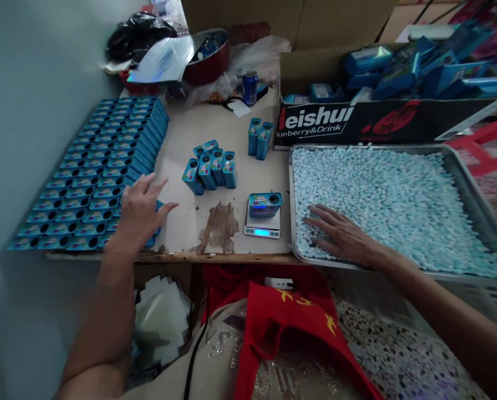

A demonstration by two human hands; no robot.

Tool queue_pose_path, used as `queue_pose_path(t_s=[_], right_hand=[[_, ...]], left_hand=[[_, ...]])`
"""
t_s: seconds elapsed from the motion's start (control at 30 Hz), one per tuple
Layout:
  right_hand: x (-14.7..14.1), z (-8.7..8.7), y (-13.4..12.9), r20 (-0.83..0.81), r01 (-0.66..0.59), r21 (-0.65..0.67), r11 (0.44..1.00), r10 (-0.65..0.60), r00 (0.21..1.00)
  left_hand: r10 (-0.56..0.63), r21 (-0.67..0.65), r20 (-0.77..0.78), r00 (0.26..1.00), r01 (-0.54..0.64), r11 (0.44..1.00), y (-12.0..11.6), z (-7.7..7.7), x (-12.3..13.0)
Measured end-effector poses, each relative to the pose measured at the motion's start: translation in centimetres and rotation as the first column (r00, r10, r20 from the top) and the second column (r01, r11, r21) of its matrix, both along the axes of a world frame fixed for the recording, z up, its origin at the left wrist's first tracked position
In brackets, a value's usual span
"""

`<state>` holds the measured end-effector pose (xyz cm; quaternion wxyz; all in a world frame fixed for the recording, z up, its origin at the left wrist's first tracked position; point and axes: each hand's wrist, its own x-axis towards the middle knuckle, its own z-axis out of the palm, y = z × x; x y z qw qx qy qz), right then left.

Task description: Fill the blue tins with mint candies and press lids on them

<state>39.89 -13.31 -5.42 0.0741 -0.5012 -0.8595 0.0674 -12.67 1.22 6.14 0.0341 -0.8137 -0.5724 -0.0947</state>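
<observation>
My left hand [140, 211] is over the near right corner of a block of small blue boxes [102, 166], its fingers spread apart. The boxes stand upright in tight rows, each with a dark round spot on top. My right hand [340, 230] rests on pale blue, pill-like pieces [381, 200] at the near left of a metal tray [292, 194], fingers stretched out and slightly blurred. Between my hands, one blue box [265, 204] sits on a small digital scale [262, 226] with a lit display, whose reading I cannot make out.
Several blue boxes [210, 166] stand mid-table, and two more [260, 139] farther back. A black carton [381, 119] holding blue packages borders the tray. Behind are a drink can [250, 89], a red bowl [209, 66] and a black plastic bag [137, 36].
</observation>
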Motion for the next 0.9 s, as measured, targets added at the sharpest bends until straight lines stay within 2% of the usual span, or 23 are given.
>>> queue_pose_path(t_s=[0.1,0.2,0.27,0.33,0.37,0.4,0.43,0.47,0.5,0.53,0.57,0.6,0.63,0.7,0.83,0.9], right_hand=[[-0.5,-0.7,1.9,0.083,-0.007,0.013,1.0,0.006,0.997],[-1.0,-0.1,3.7,0.121,0.009,-0.08,0.997,0.001,0.993],[-1.2,0.6,4.3,0.06,0.117,-0.135,0.984,-0.11,0.992],[-1.2,1.4,4.7,-0.109,0.331,-0.192,0.924,-0.355,0.928],[-1.0,1.9,4.8,-0.231,0.443,-0.253,0.86,-0.498,0.836],[-0.8,2.2,4.9,-0.362,0.525,-0.342,0.78,-0.625,0.692],[-0.6,2.6,5.1,-0.483,0.559,-0.444,0.7,-0.713,0.509],[-0.2,2.9,5.3,-0.575,0.538,-0.546,0.643,-0.754,0.317],[0.3,3.2,5.4,-0.631,0.478,-0.63,0.612,-0.762,0.144],[0.8,3.4,5.5,-0.66,0.403,-0.685,0.607,-0.751,0.011],[1.2,3.5,5.6,-0.676,0.333,-0.711,0.619,-0.733,-0.08],[1.6,3.6,5.5,-0.685,0.286,-0.719,0.634,-0.716,-0.137],[1.9,3.5,5.4,-0.691,0.263,-0.719,0.644,-0.704,-0.164],[2.0,3.1,5.2,-0.707,0.279,-0.702,0.655,-0.69,-0.159],[0.2,2.0,5.0,-0.748,0.254,-0.641,0.724,-0.664,0.005],[-1.1,1.7,5.2,-0.759,0.232,-0.622,0.747,-0.649,0.054]], left_hand=[[-0.072,-0.015,0.033,0.997,0.073,0.997,0.8,0.2,3.9],[-0.132,-0.014,0.09,0.987,0.134,0.991,1.2,-0.1,7.3],[-0.152,-0.002,0.134,0.979,0.154,0.988,1.1,-0.5,8.9],[-0.148,0.0,0.17,0.974,0.15,0.989,0.5,-0.9,9.8],[-0.143,-0.006,0.185,0.972,0.146,0.989,0.2,-1.1,10.0],[-0.138,-0.016,0.2,0.97,0.144,0.989,-0.3,-1.3,10.2],[-0.137,-0.027,0.216,0.967,0.146,0.989,-0.7,-1.4,10.4],[-0.142,-0.037,0.235,0.962,0.154,0.987,-1.1,-1.6,10.5],[-0.155,-0.049,0.26,0.953,0.173,0.984,-1.5,-1.8,10.7],[-0.175,-0.062,0.292,0.94,0.202,0.977,-1.8,-1.9,11.0],[-0.199,-0.076,0.332,0.922,0.236,0.969,-2.0,-2.2,11.3],[-0.22,-0.088,0.377,0.9,0.272,0.958,-2.2,-2.4,11.6],[-0.234,-0.1,0.423,0.875,0.302,0.948,-2.4,-2.7,12.0],[-0.237,-0.123,0.507,0.829,0.342,0.932,-2.5,-3.5,12.9],[-0.23,-0.107,0.648,0.727,0.385,0.917,-2.6,-5.4,14.4],[-0.224,-0.093,0.704,0.674,0.401,0.911,-2.6,-6.3,15.3]])
